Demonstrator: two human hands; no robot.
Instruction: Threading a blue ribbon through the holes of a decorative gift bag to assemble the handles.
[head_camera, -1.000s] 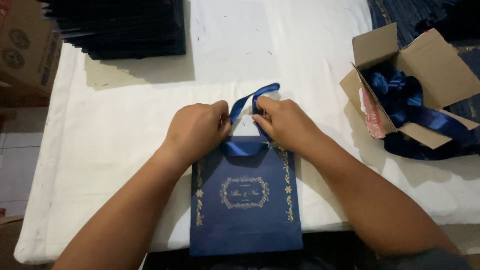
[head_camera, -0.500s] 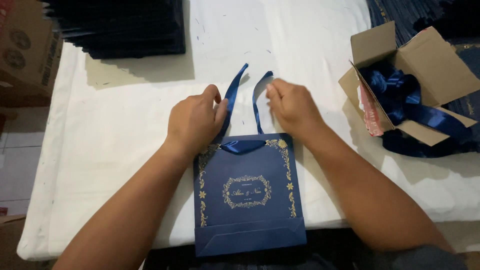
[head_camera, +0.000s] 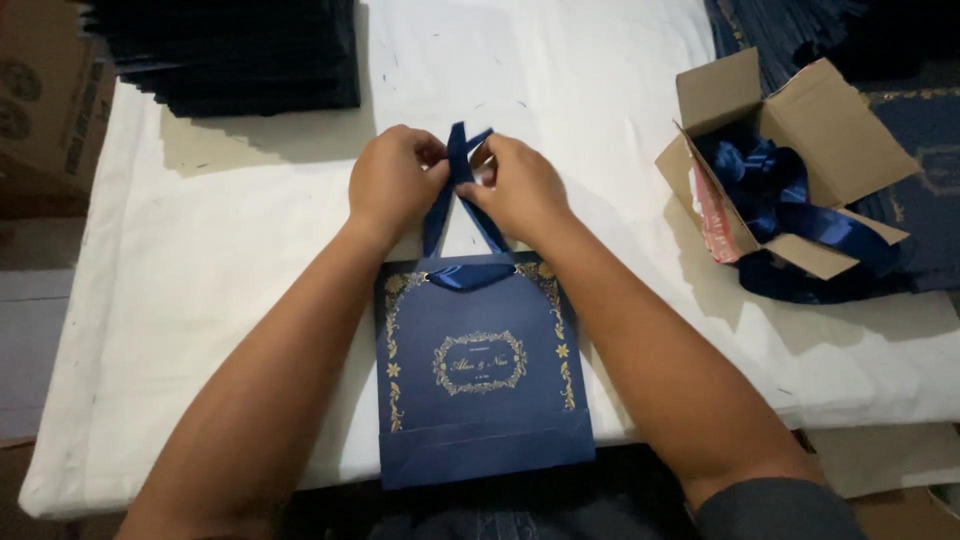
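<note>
A flat navy paper gift bag (head_camera: 480, 400) with gold ornament lies on the white cloth-covered table (head_camera: 250, 270), its lower edge hanging over the near side. A blue satin ribbon (head_camera: 455, 200) runs up from two holes at the bag's top. My left hand (head_camera: 392, 182) and my right hand (head_camera: 518, 185) meet just above the bag, each pinching a ribbon end; the two strands cross between my fingers.
A stack of dark navy flat bags (head_camera: 235, 50) lies at the far left. An open cardboard box (head_camera: 800, 130) stuffed with blue ribbons sits at the right. More navy bags (head_camera: 790, 30) are at the far right. A brown carton (head_camera: 40, 100) stands left of the table.
My hands spread apart with the two ribbon ends, then came back together farther from me; the strands now cross between my fingers. The bag has slid slightly.
</note>
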